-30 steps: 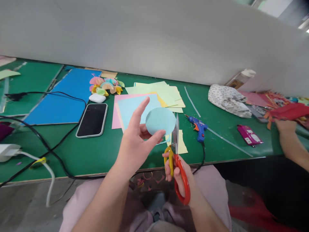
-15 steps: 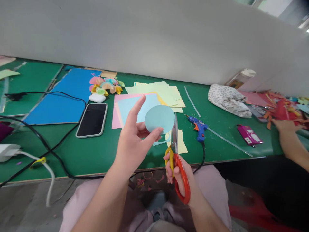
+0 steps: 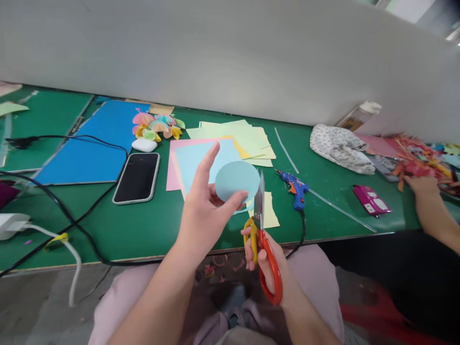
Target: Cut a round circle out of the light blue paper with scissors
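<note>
We have a pale blue paper disc [image 3: 237, 181] at the centre of the frame, its flat face toward us, pinched in the fingers of the left hand [image 3: 206, 208]. Beside its right edge, scissors [image 3: 264, 238] point toward the top of the frame, long axis nearly upright, the right hand's [image 3: 282, 258] fingers gripping the handles. Around lies the green worktop [image 3: 151, 239]; a grey wall [image 3: 215, 62] rises behind, and grey floor [image 3: 36, 297] shows lower left.

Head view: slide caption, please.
Left hand holding a light-blue paper disc, right hand gripping red-and-yellow-handled scissors beside it.
</note>
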`<state>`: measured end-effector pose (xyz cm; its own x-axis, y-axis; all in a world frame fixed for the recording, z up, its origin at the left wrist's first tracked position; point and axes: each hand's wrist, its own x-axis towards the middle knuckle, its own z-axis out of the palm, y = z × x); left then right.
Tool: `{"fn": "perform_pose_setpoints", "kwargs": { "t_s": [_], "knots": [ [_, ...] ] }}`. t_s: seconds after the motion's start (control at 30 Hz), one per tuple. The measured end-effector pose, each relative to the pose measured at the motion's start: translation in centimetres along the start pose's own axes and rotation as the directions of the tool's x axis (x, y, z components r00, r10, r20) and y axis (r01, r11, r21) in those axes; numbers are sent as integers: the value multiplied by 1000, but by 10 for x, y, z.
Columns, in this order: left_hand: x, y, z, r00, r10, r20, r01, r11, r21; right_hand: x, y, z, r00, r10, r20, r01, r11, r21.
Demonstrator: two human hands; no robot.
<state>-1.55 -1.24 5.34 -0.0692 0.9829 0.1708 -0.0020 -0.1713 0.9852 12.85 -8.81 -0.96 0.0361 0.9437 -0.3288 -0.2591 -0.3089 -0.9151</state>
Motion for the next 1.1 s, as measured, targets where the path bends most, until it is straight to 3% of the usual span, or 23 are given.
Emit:
{"fn": "perform_pose_setpoints", "kwargs": {
  "t_s": [0.27,0.73,0.93,1.1],
  "knots": [
    [1,-2,-5,999,41,33,-43,998,55,-3,0,-2,996,-66,55,67,997,-26],
    [1,7,-2,995,24,-94,-27,999,-30,-2,10,-6,997,-30,65,31,999,-24],
    [0,5,-4,999,31,-9,-31,999,-11,-3,-1,-3,998,-51,40,52,998,-34],
    [-2,9,-5,1000,23,-2,-23,1000,7,-4,-1,-6,995,-73,70,77,996,-52]
  ]
}}
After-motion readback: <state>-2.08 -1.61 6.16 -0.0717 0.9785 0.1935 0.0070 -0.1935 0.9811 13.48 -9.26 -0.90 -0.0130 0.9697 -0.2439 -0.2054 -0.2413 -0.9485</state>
